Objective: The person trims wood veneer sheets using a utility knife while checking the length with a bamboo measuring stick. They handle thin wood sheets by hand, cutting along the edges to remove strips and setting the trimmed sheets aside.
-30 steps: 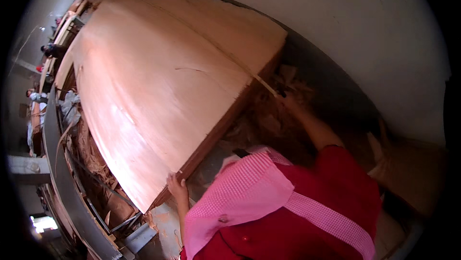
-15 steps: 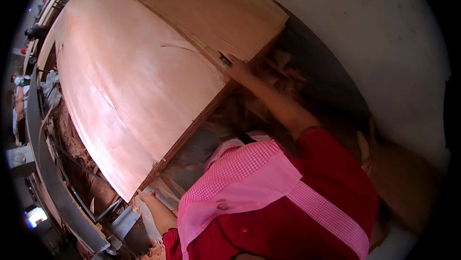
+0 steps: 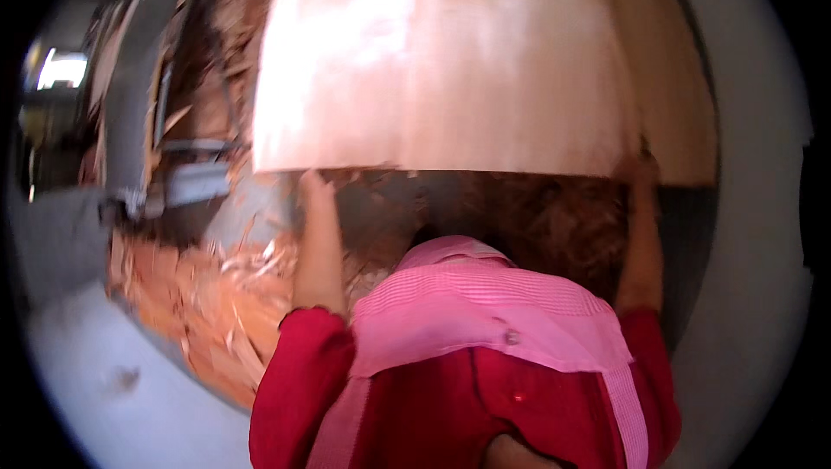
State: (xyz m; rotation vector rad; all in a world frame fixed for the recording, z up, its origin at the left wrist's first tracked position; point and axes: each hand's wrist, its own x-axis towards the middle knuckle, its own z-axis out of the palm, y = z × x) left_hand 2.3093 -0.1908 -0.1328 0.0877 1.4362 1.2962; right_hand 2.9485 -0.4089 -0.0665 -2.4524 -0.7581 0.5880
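The person, in a pink checked apron (image 3: 485, 304), leans toward a broad, pale wood sheet (image 3: 467, 79) spread out in front, its near edge running across from hand to hand. The left hand (image 3: 315, 183) is at that edge near the sheet's left corner — whether it grips or merely touches, one cannot tell. The right hand (image 3: 639, 170), blurred, is at the edge beside a browner strip (image 3: 675, 79), its hold also unclear. Reddish wood scraps (image 3: 199, 287) lie at the person's left
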